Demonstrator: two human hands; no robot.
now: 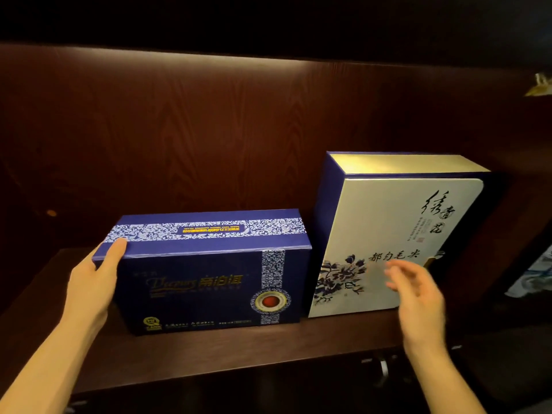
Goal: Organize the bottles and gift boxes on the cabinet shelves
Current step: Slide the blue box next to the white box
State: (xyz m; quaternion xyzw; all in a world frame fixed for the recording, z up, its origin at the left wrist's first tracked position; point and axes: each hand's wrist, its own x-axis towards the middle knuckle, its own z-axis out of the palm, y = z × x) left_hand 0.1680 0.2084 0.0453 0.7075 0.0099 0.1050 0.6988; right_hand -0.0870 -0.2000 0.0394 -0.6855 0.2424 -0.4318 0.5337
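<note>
Right between the hands, the dark blue gift box [209, 276] lay long side across, touching the left hand [89, 282], which pressed flat on its end, while the right hand [418, 297] hung open and empty before the one white gift box [388, 234]; no bottles showed.

We saw the right hand [415, 291] motion-blurred, covering part of the white gift box [388, 234]. Right of that box, a blue-white item [534, 279] and a gold object [539, 85] were cut off, unidentifiable.
</note>
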